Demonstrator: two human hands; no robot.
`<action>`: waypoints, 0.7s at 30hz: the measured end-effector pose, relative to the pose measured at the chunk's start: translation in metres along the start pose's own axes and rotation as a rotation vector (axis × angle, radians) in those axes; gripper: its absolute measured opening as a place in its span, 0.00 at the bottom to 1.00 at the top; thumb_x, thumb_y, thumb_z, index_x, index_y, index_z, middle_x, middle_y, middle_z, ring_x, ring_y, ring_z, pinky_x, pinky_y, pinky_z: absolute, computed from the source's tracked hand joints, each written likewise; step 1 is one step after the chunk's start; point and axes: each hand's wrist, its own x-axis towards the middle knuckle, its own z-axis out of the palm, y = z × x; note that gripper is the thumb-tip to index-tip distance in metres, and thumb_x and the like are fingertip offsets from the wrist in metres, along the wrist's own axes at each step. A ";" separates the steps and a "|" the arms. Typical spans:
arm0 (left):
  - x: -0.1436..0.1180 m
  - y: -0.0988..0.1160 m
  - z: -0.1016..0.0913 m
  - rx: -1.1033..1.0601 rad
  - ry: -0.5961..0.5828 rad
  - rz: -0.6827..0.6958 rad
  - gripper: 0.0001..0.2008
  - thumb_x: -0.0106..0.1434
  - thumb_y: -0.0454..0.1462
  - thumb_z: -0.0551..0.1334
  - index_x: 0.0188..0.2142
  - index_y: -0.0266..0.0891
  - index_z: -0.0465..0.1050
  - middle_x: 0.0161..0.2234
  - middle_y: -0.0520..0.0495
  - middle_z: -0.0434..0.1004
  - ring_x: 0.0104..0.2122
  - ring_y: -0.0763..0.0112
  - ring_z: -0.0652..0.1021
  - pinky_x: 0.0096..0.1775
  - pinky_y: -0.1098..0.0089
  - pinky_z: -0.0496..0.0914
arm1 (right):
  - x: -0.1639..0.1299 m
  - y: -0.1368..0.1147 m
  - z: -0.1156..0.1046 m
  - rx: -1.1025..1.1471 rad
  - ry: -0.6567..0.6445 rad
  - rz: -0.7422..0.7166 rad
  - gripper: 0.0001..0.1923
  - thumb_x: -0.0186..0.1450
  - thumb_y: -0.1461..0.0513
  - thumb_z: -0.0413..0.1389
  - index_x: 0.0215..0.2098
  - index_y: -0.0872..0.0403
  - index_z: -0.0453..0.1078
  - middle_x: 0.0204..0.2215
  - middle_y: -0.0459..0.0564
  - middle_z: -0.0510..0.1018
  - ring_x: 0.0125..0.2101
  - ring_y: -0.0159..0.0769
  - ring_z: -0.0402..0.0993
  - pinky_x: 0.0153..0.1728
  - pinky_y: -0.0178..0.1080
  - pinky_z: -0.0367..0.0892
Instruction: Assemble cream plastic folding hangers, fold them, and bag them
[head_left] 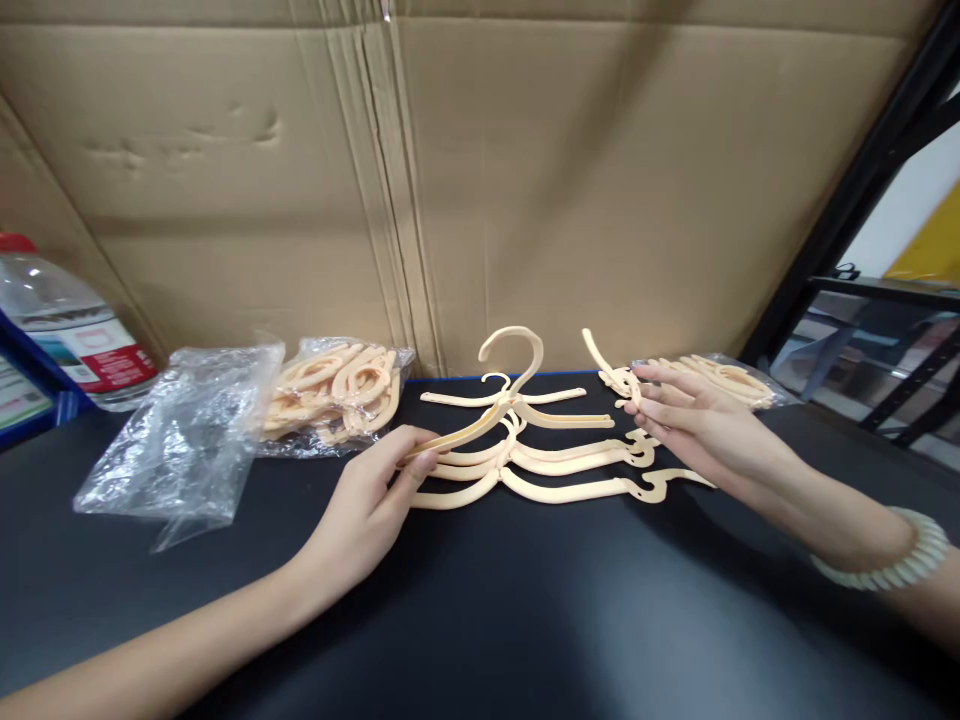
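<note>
My left hand (375, 495) pinches the left arm of a cream plastic clothes hanger (566, 416) and tilts it above the table, its hook upward. My right hand (712, 435), to the right, has its fingers closed around a thin curved cream plastic hanger piece (595, 349); part of that piece is hidden by the fingers. Under and beyond the held hanger, several matching hangers (570, 492) lie stacked on the black table (525, 620). Notched end pieces stick out at the right of the nearer ones.
At the left, a clear bag of cream hanger parts (330, 395) lies beside a crumpled clear plastic bag (180, 430). Another bag of parts (720, 378) is behind my right hand. A red-capped bottle (82, 335) stands far left. Cardboard (600, 200) walls the back; a black metal frame (847, 190) rises right.
</note>
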 end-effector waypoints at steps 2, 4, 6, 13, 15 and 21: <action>0.001 0.001 0.000 0.007 -0.004 0.008 0.14 0.68 0.45 0.53 0.36 0.40 0.71 0.32 0.50 0.76 0.32 0.66 0.76 0.34 0.71 0.69 | 0.000 0.003 -0.002 -0.020 -0.073 0.044 0.20 0.52 0.62 0.67 0.43 0.47 0.74 0.36 0.47 0.77 0.41 0.38 0.76 0.56 0.45 0.67; 0.002 0.003 0.000 0.014 -0.012 0.012 0.14 0.67 0.45 0.53 0.36 0.40 0.72 0.32 0.49 0.77 0.32 0.66 0.76 0.34 0.71 0.69 | -0.001 0.004 -0.002 -0.027 -0.126 0.066 0.15 0.52 0.61 0.67 0.39 0.48 0.75 0.34 0.47 0.76 0.42 0.39 0.75 0.58 0.45 0.65; 0.002 0.004 0.000 0.018 -0.016 0.011 0.14 0.67 0.46 0.53 0.36 0.40 0.72 0.32 0.49 0.77 0.32 0.65 0.76 0.34 0.70 0.70 | -0.003 0.005 0.000 -0.025 -0.146 0.065 0.11 0.52 0.59 0.68 0.33 0.50 0.74 0.34 0.47 0.76 0.44 0.40 0.75 0.58 0.45 0.64; 0.002 0.001 0.000 -0.002 -0.032 -0.007 0.14 0.67 0.46 0.53 0.38 0.40 0.72 0.34 0.47 0.79 0.34 0.63 0.78 0.36 0.69 0.71 | -0.004 0.000 0.001 -0.107 -0.147 0.084 0.12 0.54 0.56 0.68 0.32 0.52 0.73 0.35 0.48 0.77 0.43 0.38 0.75 0.53 0.45 0.69; 0.002 0.001 0.000 -0.001 -0.030 -0.002 0.14 0.67 0.46 0.53 0.38 0.40 0.72 0.34 0.48 0.78 0.34 0.64 0.78 0.36 0.69 0.71 | -0.002 0.000 -0.002 -0.094 -0.170 0.124 0.12 0.54 0.56 0.68 0.31 0.53 0.74 0.36 0.49 0.77 0.43 0.37 0.74 0.53 0.44 0.69; 0.002 0.003 0.000 0.013 -0.015 0.028 0.14 0.67 0.45 0.53 0.37 0.40 0.72 0.33 0.48 0.78 0.33 0.64 0.77 0.36 0.69 0.70 | -0.004 -0.003 -0.003 -0.038 -0.236 0.240 0.11 0.55 0.57 0.67 0.32 0.54 0.74 0.40 0.52 0.79 0.43 0.38 0.76 0.52 0.43 0.72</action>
